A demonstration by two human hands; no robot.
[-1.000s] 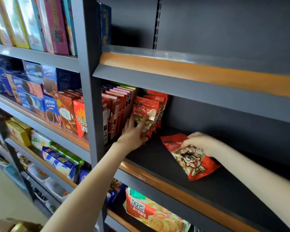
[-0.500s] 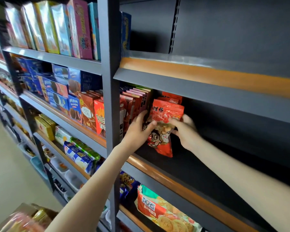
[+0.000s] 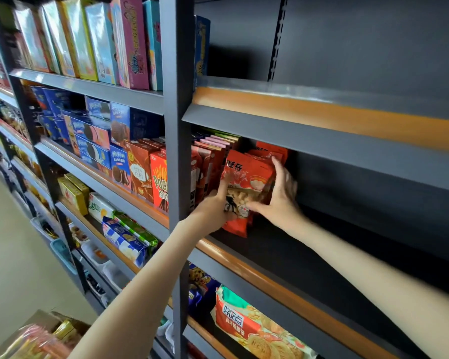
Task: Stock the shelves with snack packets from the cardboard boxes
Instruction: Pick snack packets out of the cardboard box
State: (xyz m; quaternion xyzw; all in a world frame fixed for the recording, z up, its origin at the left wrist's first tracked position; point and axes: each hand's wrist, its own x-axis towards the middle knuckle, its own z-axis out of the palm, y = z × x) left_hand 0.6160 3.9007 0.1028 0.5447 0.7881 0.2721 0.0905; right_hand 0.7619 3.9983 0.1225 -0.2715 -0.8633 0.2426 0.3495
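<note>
Red packet (image 3: pixel 246 177) upright on the shelf (image 3: pixel 244 264), held between both hands.
The left hand (image 3: pixel 213 207) grips its lower left edge, and the right hand (image 3: pixel 280 195) clasps its right side, thumb across the front and fingers spread behind. More red packets (image 3: pixel 272 149) stand just behind the right hand. Snack boxes (image 3: pixel 208 161) are just left of the left hand, and a cardboard box (image 3: pixel 36 321) sits far below it.
</note>
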